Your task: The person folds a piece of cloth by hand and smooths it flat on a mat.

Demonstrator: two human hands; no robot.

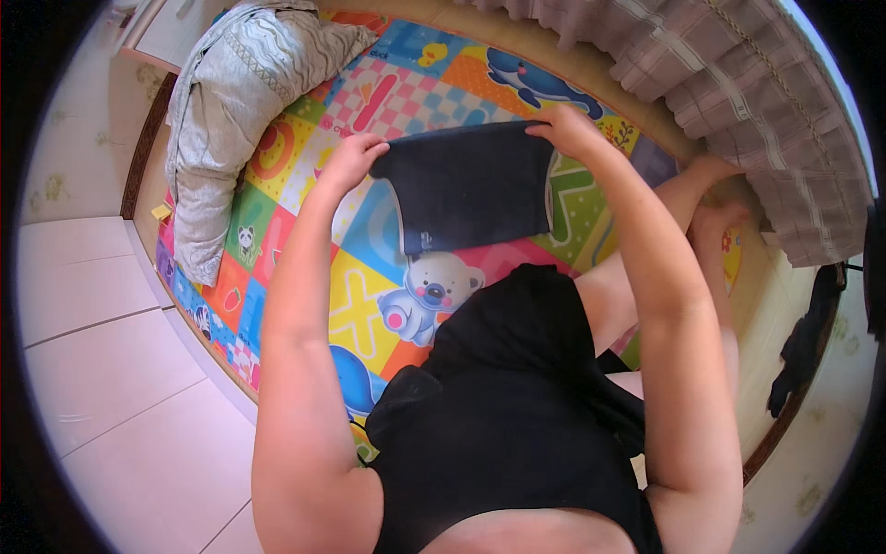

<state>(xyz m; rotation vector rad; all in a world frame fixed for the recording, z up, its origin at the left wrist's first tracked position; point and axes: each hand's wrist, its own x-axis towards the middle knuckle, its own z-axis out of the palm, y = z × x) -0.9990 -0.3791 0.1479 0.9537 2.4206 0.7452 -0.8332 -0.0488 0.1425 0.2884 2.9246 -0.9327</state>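
Hands hold up a dark folded garment point(471, 189) over a colourful play mat point(369, 305); the left hand point(351, 159) is closed on the garment's upper left corner, fingers curled over the top edge and pinching the cloth; the right hand point(565, 129) is closed on the upper right corner in the same way, fingers wrapped over the edge; the cloth stretches flat between them, its lower edge hanging free above the mat, a pale trim showing along its right side and a small light mark near its lower left corner.

The garment sits in the middle of the scene, farther out than the person's lap, with both forearms reaching up to it from the near edge; the person wears a black top point(508, 415) and sits with bare legs point(664, 240) stretched out to the right, feet toward the far right.

The mat is made of bright squares with cartoon pictures; a white bear point(429, 295) lies just below the garment, a blue whale point(535, 81) beyond it on the far side.

A crumpled pale grey blanket point(235, 111) lies on the far left part of the mat, well apart from the hands; a frilled checked fabric point(738, 102) runs along the far right; a dark piece of clothing point(808, 342) lies by the right edge; pale floor tiles point(111, 369) fill the near left.
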